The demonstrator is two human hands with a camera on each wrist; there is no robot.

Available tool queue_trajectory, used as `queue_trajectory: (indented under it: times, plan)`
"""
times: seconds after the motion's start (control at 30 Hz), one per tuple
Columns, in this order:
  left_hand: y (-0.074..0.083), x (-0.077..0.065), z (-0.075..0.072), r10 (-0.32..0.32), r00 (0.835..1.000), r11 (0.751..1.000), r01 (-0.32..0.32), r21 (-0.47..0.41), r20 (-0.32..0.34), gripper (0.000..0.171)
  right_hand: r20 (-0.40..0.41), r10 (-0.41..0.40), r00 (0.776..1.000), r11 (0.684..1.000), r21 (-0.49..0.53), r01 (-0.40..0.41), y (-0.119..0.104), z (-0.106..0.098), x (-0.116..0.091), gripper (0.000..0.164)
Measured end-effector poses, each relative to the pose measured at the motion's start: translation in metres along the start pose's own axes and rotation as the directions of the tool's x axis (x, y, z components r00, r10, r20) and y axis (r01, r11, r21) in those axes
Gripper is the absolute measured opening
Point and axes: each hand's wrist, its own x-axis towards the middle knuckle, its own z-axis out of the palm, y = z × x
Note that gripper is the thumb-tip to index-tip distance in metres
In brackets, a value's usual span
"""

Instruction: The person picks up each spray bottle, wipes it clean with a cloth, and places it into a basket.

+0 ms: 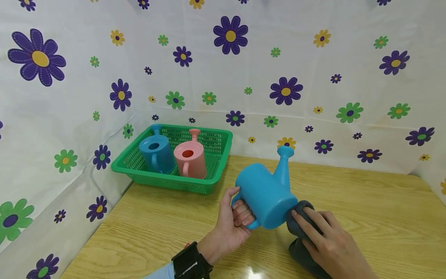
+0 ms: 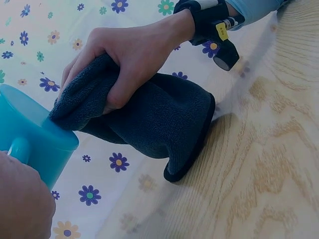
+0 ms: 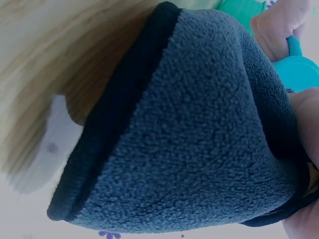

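A light blue watering can point(image 1: 265, 195) is held tilted over the table, its spout pointing up and away. My left hand point(image 1: 235, 219) grips it by the handle, fingers curled through the loop. In my right hand point(image 1: 331, 240) is a bunched dark grey cloth point(image 1: 301, 221), pinched between thumb and fingers and pressed against the can's base edge. The left wrist view shows the cloth point(image 2: 149, 114) hanging in a fold below the right hand point(image 2: 134, 55). In the right wrist view the cloth point(image 3: 189, 134) fills most of the picture.
A green plastic basket point(image 1: 170, 187) stands at the back left of the wooden table point(image 1: 150, 224). Inside it sit a darker blue watering can point(image 1: 158, 155) and a pink watering can point(image 1: 193, 159). Flower-printed white sheeting point(image 1: 258, 69) rises behind the table and along its left side.
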Motion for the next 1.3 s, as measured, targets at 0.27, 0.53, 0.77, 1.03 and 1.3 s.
queue_trajectory:
  times: [0.27,0.53,0.77,1.03,1.3]
  plan:
    - [0.000,0.000,-0.003,0.002,1.000,1.000,-0.002,0.003,-0.003,0.048,0.002,-0.018,1.000,1.000,0.005,0.018,-0.006,0.002,0.000,0.067]
    - [-0.001,0.000,-0.003,0.006,1.000,1.000,-0.006,0.006,-0.002,0.048,0.004,-0.044,0.999,0.999,0.012,0.044,-0.009,0.006,-0.001,0.067]
    - [0.000,0.000,-0.003,0.006,1.000,1.000,-0.006,0.008,0.001,0.049,0.017,-0.074,0.997,0.996,0.040,0.073,-0.013,0.008,0.000,0.066]
    - [0.000,0.000,-0.003,0.004,1.000,1.000,-0.004,0.002,0.005,0.048,0.052,-0.140,0.989,0.987,0.087,0.136,-0.020,0.011,-0.001,0.063]
    - [0.002,0.001,-0.003,0.003,1.000,1.000,-0.003,0.013,0.012,0.049,0.041,-0.223,0.974,0.968,0.126,0.216,-0.026,0.014,0.001,0.047]
